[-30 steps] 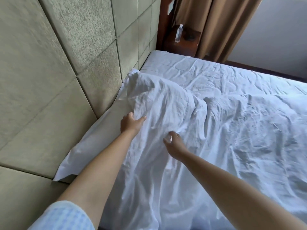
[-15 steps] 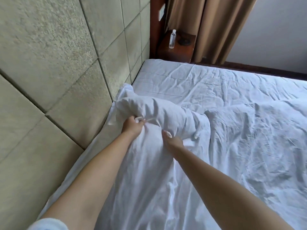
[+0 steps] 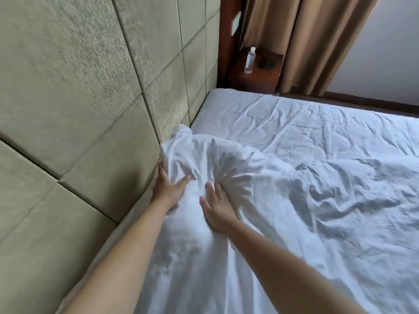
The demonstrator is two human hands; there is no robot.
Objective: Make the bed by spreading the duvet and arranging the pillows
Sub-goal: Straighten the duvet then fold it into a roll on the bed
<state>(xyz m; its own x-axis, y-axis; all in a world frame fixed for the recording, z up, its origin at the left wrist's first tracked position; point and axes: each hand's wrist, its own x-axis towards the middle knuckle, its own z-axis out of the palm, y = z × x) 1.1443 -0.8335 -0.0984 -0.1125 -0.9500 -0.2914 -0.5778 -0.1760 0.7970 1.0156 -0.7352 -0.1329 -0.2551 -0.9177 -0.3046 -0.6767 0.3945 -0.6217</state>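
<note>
Duvet (image 3: 283, 211): white, rumpled, spread over the bed; its bunched top corner lies against the padded headboard (image 3: 79, 109), directly under both hands.
Left hand (image 3: 169, 185): fingers straight and spread, pressing the corner's headboard side.
Right hand (image 3: 218, 206): fingers extended, slightly apart, flat on the fabric just beside the left hand.

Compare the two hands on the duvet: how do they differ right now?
The left hand sits at the duvet's edge beside the headboard, thumb spread wide; the right hand lies further in on the bed. The left hand's fingers go partly behind the fabric; the right hand's fingers lie straight and flat on top. Both press the same bunched white duvet.
</note>
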